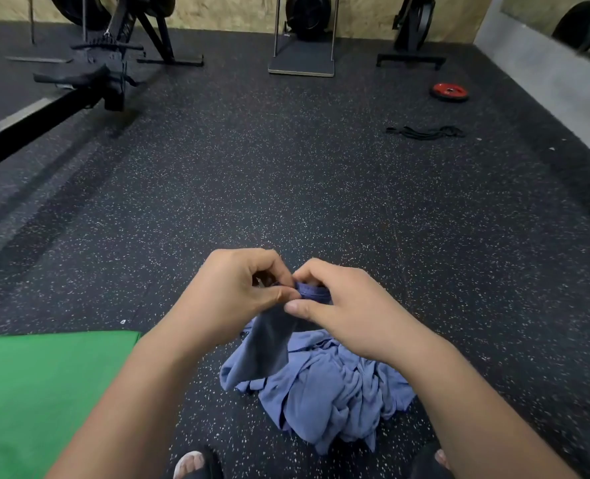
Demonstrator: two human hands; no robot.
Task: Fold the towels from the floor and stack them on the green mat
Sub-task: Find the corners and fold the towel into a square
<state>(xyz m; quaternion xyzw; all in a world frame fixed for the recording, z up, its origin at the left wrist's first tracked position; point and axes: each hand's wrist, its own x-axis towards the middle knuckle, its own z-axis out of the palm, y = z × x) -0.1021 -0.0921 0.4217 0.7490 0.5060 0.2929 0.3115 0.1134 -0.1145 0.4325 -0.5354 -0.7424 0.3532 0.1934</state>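
So the floor [286, 184] is that black rubber gym stuff with pale speckles all over, kinda grainy. Lower left there's the green mat [45, 392], flat and smooth with a straight edge, nothing stacked on it yet. A black rowing machine [89, 74] with a long rail sits far left.

The towels [328, 402] are a crumpled blue-purple heap on the floor just right of the mat, soft thin cloth, lots of folds. One towel [269, 340] is lifted off the heap and hangs limp, looking darker in shadow. The left hand [238, 292] and right hand [338, 305] are both pinching its top edge, fingertips nearly touching.

Far right there's a round red weight plate [449, 91], plus a thin black band [425, 132] lying flat.
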